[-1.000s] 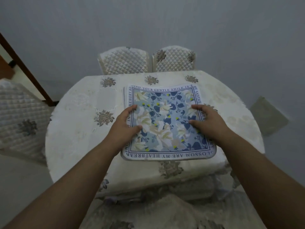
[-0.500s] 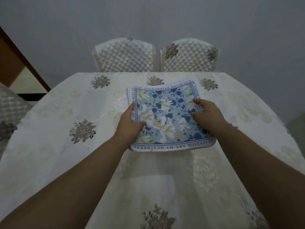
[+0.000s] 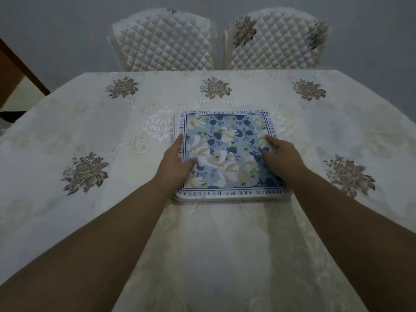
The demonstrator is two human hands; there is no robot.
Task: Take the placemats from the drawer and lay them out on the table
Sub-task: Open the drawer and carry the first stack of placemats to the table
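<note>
Table (image 3: 67,136): covered by a white cloth with flowers.
Left hand (image 3: 177,163): grasps the mats' left side, thumb on top.
Right hand (image 3: 283,156): grasps the right side.
Mats (image 3: 227,154): stacked flat mid-table.
Chairs (image 3: 164,39): two, behind the table.

Two quilted white chairs (image 3: 161,39) side by side against a plain grey wall (image 3: 56,23), dim light.
</note>
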